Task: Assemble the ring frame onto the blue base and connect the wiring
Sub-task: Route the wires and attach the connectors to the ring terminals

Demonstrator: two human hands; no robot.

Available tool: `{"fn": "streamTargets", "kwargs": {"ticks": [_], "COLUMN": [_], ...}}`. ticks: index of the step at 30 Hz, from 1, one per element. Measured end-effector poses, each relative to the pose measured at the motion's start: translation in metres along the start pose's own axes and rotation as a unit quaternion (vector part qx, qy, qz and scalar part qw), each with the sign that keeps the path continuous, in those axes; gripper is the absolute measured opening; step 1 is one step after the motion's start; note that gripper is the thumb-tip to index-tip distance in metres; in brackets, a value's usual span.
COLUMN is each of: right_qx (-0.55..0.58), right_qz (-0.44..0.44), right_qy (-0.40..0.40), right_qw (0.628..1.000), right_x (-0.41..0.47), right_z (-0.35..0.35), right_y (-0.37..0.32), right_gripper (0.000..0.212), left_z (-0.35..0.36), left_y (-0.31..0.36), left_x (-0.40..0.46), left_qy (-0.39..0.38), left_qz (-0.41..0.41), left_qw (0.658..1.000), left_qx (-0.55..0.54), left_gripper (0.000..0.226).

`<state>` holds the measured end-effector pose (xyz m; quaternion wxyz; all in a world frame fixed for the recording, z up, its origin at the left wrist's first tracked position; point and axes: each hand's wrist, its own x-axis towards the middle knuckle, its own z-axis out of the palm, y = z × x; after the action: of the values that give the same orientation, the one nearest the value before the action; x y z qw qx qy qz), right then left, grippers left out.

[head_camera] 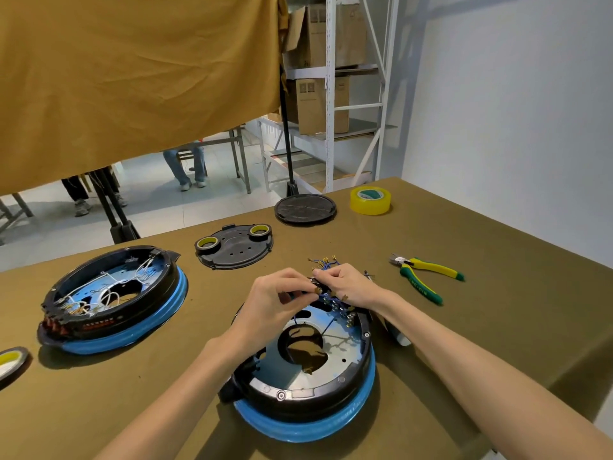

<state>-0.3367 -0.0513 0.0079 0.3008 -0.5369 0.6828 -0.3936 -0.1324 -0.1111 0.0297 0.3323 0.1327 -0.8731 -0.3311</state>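
A black ring frame [298, 398] sits on a blue base [308, 426] in front of me, with a silver plate [335, 356] inside it. Both hands work at its far rim. My left hand [272, 303] pinches a small brass terminal beside a black connector block [316, 287]. My right hand [345, 285] grips a bundle of blue wires [323, 262] with brass terminals sticking up behind the fingers. More blue wires [331, 298] run down onto the plate. The block is mostly hidden by my fingers.
A second ring frame on a blue base [112, 300] with white wires stands at the left. A black cover plate [235, 247], a round black disc [305, 209], a yellow tape roll [370, 200] and green-yellow pliers [424, 277] lie beyond. Another tape roll [11, 361] sits at the left edge.
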Motion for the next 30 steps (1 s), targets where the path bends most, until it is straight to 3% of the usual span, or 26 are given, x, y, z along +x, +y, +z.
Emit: {"fn": "streamTargets", "kwargs": {"ticks": [5,7,10,12,14,22,30], "right_qx": [0.009,0.005,0.011,0.012,0.015,0.024,0.032], "right_qz": [0.001,0.010,0.021,0.023,0.027,0.024,0.017], "right_qy": [0.002,0.004,0.002,0.002,0.003,0.010,-0.004], "right_qw": [1.000,1.000,1.000,1.000,1.000,0.999,0.999], "right_x": [-0.001,0.001,0.002,0.001,0.002,0.001,0.002], "right_z": [0.000,0.001,0.001,0.002,0.002,0.002,0.001], "right_y": [-0.002,0.000,0.002,0.003,0.005,0.005,0.006], "right_gripper": [0.047,0.046,0.057,0.064,0.061,0.053,0.054], "left_z": [-0.005,-0.010,-0.013,-0.010,-0.004,-0.004,-0.030], "left_y": [0.003,0.004,0.000,-0.003,-0.004,0.005,0.026], "left_x": [-0.004,-0.003,-0.001,0.000,0.001,0.005,0.003], "left_qy": [-0.028,-0.022,0.014,0.005,-0.019,0.034,-0.001], "left_qz": [0.138,0.151,0.108,0.032,-0.037,-0.140,-0.127], "left_qw": [0.983,0.980,0.989,0.997,0.998,0.981,0.976], "left_qx": [0.119,0.128,0.102,0.073,0.045,-0.130,-0.179], "left_gripper": [0.013,0.010,0.009,0.009,0.007,0.006,0.012]}}
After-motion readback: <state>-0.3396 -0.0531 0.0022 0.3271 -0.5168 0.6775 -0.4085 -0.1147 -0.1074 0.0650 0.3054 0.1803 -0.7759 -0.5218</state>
